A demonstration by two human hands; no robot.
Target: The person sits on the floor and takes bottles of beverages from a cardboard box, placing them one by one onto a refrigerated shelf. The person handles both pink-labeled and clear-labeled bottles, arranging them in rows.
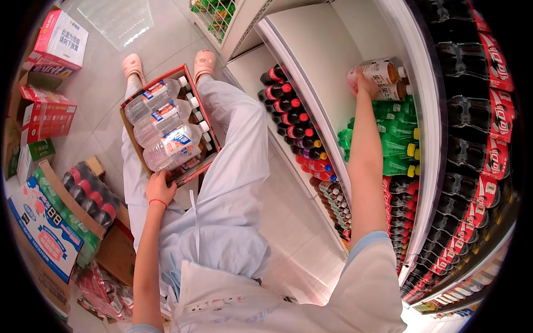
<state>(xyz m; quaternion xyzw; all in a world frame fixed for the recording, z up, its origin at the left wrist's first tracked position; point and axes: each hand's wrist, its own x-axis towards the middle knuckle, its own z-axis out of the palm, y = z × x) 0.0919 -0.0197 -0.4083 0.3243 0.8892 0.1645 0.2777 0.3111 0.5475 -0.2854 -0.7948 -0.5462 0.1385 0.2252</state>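
Note:
My left hand [160,189] grips the near rim of an open red-edged cardboard box [213,160], which rests tilted on my legs. Inside lie large clear plastic bottles [177,143] with blue and orange labels, with more bottles partly hidden under them. My right hand [366,85] reaches onto a white shelf [310,43] and is closed around a labelled bottle of amber drink [381,74]. A second amber bottle [392,92] stands right beside it. Next to these are several green plastic bottles [395,141] with yellow caps.
Cola bottles [291,110] fill part of a lower shelf; large red-labelled cola bottles [468,108] line the shelf at right. On the left floor stand cartons [49,112], a shrink-wrapped cola pack [89,193] and a blue-white box [46,233]. A wire-fronted rack [214,18] stands ahead.

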